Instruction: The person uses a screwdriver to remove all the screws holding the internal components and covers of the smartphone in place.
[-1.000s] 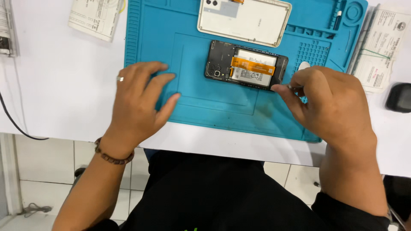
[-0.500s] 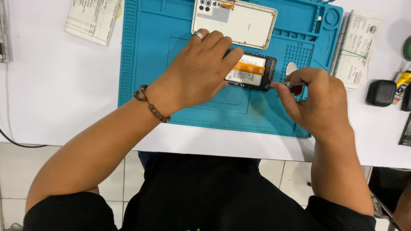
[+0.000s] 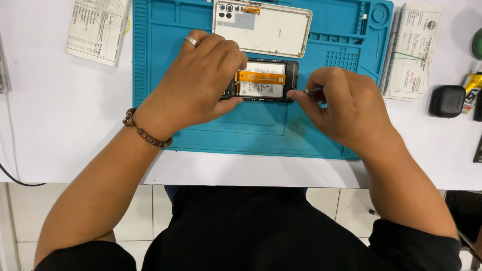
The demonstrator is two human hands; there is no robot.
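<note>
An opened phone [image 3: 263,80] with a white battery and an orange flex strip lies face down on the blue work mat [image 3: 261,125]. My left hand [image 3: 198,83], with a ring and a bead bracelet, rests over the phone's left end and holds it down. My right hand [image 3: 341,103] pinches a thin metal tool whose tip meets the phone's right end. The detached white back cover [image 3: 263,27] lies on the mat just beyond the phone.
A printed paper booklet [image 3: 98,30] lies at the far left of the white table. A banded stack of papers [image 3: 411,50] sits right of the mat, with a small black case [image 3: 446,101] beside it. The table edge runs close to my body.
My left hand moved from the mat's left side onto the phone's left end. The phone now lies straighter, and my right hand has shifted left to its right end.
</note>
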